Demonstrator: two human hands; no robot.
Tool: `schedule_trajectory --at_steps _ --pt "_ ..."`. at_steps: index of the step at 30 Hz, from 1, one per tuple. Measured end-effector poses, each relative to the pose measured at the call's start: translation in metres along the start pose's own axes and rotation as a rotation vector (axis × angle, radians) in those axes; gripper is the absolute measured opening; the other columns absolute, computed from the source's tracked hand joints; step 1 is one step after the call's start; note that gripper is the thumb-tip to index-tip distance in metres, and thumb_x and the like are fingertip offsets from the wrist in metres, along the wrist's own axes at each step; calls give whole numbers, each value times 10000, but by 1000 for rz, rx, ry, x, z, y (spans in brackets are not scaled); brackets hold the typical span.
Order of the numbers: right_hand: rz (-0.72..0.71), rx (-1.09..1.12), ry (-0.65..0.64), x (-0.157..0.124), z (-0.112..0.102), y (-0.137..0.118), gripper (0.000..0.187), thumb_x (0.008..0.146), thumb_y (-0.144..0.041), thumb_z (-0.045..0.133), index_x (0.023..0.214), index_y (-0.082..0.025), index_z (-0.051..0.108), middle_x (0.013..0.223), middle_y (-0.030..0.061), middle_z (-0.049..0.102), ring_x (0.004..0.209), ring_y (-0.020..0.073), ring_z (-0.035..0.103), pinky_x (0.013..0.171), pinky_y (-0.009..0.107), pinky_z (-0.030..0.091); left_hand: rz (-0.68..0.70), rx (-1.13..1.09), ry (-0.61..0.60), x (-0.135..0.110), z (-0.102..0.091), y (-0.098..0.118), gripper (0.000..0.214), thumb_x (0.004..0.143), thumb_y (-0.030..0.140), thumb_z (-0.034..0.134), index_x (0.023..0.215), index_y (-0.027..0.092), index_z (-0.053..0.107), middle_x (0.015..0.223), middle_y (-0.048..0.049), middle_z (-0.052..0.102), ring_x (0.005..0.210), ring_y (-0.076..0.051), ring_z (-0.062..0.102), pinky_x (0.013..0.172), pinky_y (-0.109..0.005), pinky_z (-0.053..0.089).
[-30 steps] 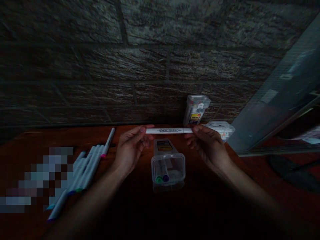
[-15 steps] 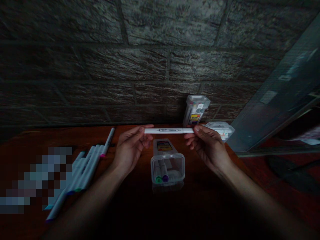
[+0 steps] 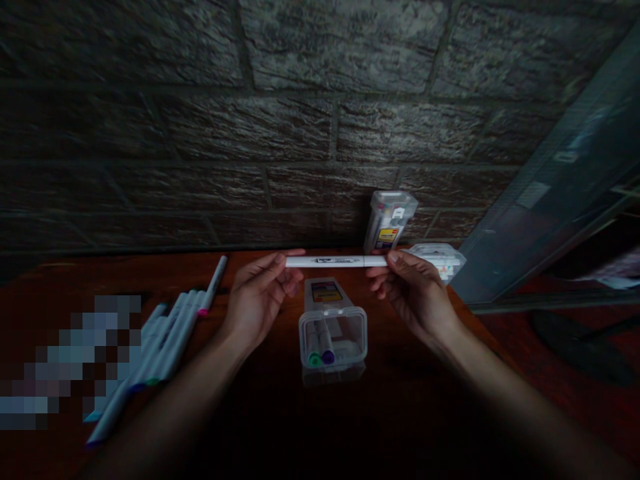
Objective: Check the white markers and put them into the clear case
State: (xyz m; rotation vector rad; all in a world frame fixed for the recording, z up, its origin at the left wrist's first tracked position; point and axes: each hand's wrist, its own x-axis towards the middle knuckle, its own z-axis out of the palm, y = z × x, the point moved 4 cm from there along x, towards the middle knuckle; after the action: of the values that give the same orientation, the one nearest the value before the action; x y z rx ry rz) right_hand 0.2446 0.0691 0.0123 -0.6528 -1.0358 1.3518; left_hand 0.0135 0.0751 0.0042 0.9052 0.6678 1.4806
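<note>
A white marker (image 3: 336, 261) is held level between both hands, above the table. My left hand (image 3: 260, 300) pinches its left end, and my right hand (image 3: 413, 293) pinches its right end. Just below the marker lies a clear plastic marker case (image 3: 333, 325) on its side, its open mouth towards me, with a green-capped and a purple-capped marker inside.
Several loose markers (image 3: 165, 340) lie in a fan on the dark wooden table (image 3: 410, 400) to the left, beside a blurred patch. Another clear case (image 3: 389, 221) stands upright by the stone wall, one more case (image 3: 440, 260) lies beside it. A glass panel (image 3: 560, 200) leans at right.
Hands and marker stay almost in place; the whole view has drifted slightly left.
</note>
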Motion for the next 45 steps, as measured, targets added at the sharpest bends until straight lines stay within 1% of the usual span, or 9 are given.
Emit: schedule_trajectory --at_steps 9,16,21,27,32,34,37,39,45 --pt "6 -10 30 0 -2 1 191 827 -348 853 866 -168 802 780 66 818 571 129 722 484 189 575 -3 -17 -8 1 -1 0 227 832 219 769 985 58 815 655 -79 692 583 -112 596 517 -201 461" --pt "6 3 22 0 -1 1 198 823 -352 855 883 -169 810 775 58 819 572 124 721 483 179 569 -21 -24 0 1 -1 -1 213 846 210 750 985 62 813 661 -78 694 593 -114 614 527 -196 476" --pt "10 5 25 -1 -1 1 192 833 -353 844 880 -171 804 771 56 817 568 129 721 477 188 573 -24 -35 -13 1 -1 -1 220 852 210 738 989 53 810 651 -79 690 564 -106 587 522 -198 477" --pt "31 26 15 0 -1 2 207 844 -349 828 913 -156 804 773 64 818 571 140 734 481 192 585 -10 -53 -11 1 -1 0 199 844 206 730 955 61 810 652 -72 682 570 -115 587 522 -211 478" --pt "22 14 9 0 -2 2 197 886 -351 767 917 -159 795 802 77 822 591 154 742 502 217 599 0 -71 20 0 0 1 160 830 221 716 882 97 802 687 -73 694 612 -134 613 521 -222 469" --pt "19 -7 11 -1 -2 2 202 870 -338 784 966 -161 794 811 73 821 596 151 739 507 219 596 9 -44 11 -1 1 2 162 821 225 709 883 113 808 704 -75 702 605 -132 600 513 -228 457" --pt "22 -29 13 -2 -1 2 238 828 -302 825 1025 -174 790 812 60 820 604 146 738 515 216 591 17 7 -15 -2 3 3 190 804 199 703 932 127 823 659 -59 686 566 -118 558 515 -231 444" --pt "22 -32 16 -3 -1 1 233 824 -287 826 1026 -178 791 816 61 821 610 144 741 522 215 590 18 17 -25 -2 4 4 202 803 195 701 946 129 827 632 -52 673 556 -115 544 518 -230 440" --pt "17 -32 22 -3 -1 1 180 834 -263 800 995 -181 798 805 62 817 611 149 741 521 221 588 16 20 -15 -1 2 3 210 800 219 695 933 129 831 671 -72 688 587 -129 563 511 -235 435"
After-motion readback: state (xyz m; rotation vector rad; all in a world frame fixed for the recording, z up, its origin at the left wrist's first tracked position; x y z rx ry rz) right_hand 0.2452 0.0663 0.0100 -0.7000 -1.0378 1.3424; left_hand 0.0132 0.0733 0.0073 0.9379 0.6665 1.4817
